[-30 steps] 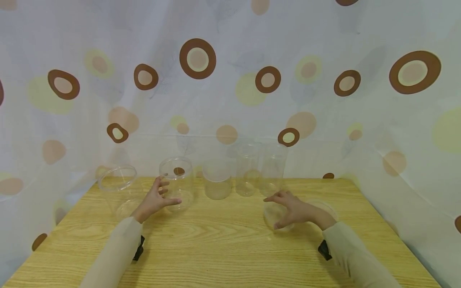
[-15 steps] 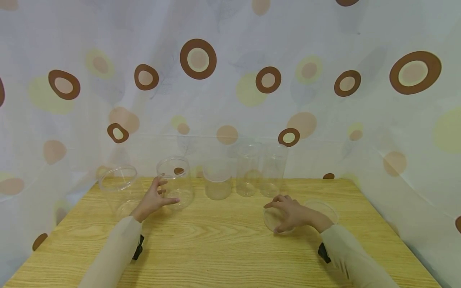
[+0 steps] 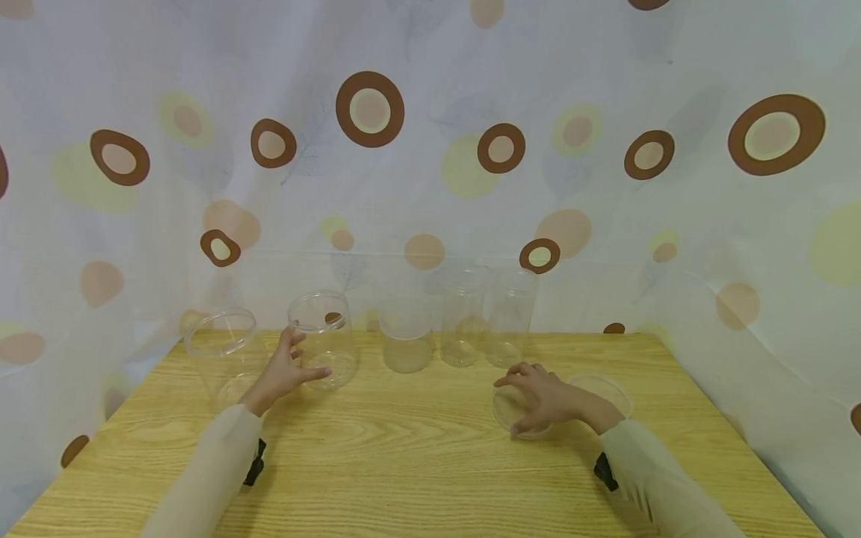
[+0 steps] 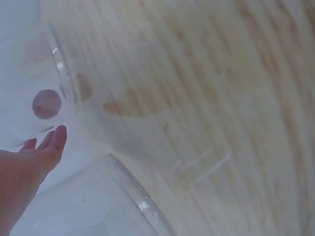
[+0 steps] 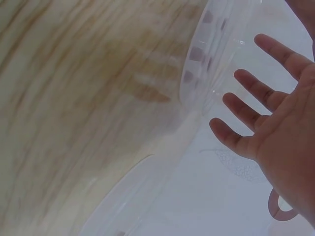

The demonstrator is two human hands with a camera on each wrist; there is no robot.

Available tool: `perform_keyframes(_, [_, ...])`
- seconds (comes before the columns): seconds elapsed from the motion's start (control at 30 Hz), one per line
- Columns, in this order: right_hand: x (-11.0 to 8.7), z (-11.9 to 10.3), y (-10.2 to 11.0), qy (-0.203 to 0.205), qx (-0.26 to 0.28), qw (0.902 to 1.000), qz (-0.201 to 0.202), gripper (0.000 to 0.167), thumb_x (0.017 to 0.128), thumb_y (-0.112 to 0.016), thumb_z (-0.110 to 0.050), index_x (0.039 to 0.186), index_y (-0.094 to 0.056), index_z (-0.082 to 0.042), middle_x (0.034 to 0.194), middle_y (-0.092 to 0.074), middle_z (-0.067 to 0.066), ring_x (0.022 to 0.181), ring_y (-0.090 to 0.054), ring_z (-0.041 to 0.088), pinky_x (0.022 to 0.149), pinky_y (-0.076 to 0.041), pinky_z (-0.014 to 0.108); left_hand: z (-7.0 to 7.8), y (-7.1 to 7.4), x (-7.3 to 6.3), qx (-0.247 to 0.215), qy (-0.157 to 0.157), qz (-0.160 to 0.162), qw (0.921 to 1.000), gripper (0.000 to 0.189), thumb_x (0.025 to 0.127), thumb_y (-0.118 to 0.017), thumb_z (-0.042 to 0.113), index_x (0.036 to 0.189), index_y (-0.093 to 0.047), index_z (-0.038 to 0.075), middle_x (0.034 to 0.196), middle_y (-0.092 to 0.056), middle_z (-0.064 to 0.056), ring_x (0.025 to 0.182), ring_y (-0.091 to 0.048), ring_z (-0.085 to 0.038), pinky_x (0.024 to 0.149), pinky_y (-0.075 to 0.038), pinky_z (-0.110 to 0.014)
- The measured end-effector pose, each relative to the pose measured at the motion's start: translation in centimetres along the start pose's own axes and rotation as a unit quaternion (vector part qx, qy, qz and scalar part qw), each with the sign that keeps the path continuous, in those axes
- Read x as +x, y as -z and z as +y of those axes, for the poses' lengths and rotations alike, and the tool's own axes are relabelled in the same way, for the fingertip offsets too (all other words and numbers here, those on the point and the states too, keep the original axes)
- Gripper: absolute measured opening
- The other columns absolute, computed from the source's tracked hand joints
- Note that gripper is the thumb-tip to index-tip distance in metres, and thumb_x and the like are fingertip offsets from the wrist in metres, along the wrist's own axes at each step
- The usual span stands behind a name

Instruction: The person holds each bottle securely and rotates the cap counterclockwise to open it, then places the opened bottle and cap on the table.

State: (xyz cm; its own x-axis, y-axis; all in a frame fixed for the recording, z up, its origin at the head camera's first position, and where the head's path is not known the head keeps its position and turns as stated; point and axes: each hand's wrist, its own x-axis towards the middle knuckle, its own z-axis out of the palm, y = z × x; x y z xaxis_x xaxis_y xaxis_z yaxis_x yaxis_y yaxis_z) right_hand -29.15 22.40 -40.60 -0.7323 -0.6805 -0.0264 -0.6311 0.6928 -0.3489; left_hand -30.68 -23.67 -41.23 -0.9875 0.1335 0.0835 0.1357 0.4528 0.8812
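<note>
In the head view my left hand (image 3: 285, 371) holds a clear, wide-mouthed jar (image 3: 334, 342) from its left side. The thumb lies across the front near the base, and the fingers reach up the side toward the rim. On the right, my right hand (image 3: 548, 396) spans a clear round lid (image 3: 503, 415) that lies flat on the table, its fingertips and thumb at the edge. The left wrist view catches part of my left hand (image 4: 34, 167) beside transparent rims. Spread fingers of my right hand (image 5: 275, 118) show in the right wrist view.
Another clear jar (image 3: 222, 351) stands at far left, close to my left forearm. Along the back are a shorter jar (image 3: 406, 347) and two tall, narrow ones (image 3: 462, 321). A second round lid (image 3: 608, 381) lies behind my right wrist. A patterned sheet (image 3: 430, 149) backs the table (image 3: 403, 463).
My left hand and the jar it holds have shifted slightly left. The lid under my right hand, blurred a second ago, now lies still, with the hand slightly lower over it.
</note>
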Motion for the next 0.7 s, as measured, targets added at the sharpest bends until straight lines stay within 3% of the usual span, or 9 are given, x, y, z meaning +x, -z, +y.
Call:
perform_keyframes(0.17, [0.0,-0.1,0.3,0.0,0.009,0.9999,0.011,0.072,0.072,-0.075,-0.042,0.13,-0.047,-0.01,0.131,-0.039,0.021,0.117,-0.035,0.044,0.085,-0.03,0.067,0.8,0.4,-0.1,0.002,-0.013,0.011,0.9999,0.108,0.079,-0.072,0.021,0.145,0.014,0.017,0.147,-0.003,-0.027,0.132,-0.013,-0.051,0.099,-0.026,-0.065])
perform_keyframes(0.43, [0.6,-0.7,1.4,0.015,0.026,0.9977,0.06,0.066,0.075,-0.074,-0.032,0.128,-0.047,-0.005,0.131,-0.039,0.023,0.119,-0.036,0.046,0.089,-0.03,0.067,2.6,1.6,0.0,0.024,-0.03,0.046,0.9982,0.113,0.076,-0.074,0.028,0.145,0.015,0.017,0.15,-0.001,-0.024,0.135,-0.009,-0.048,0.101,-0.022,-0.065])
perform_keyframes(0.7, [1.7,-1.7,2.9,0.03,0.054,0.9893,0.132,0.062,0.081,-0.069,-0.034,0.13,-0.044,-0.006,0.134,-0.038,0.019,0.122,-0.037,0.039,0.094,-0.036,0.058,5.1,2.6,-0.2,0.058,-0.091,0.076,0.9912,0.11,0.075,-0.076,0.026,0.147,0.007,0.016,0.15,-0.006,-0.022,0.135,-0.01,-0.047,0.101,-0.02,-0.065])
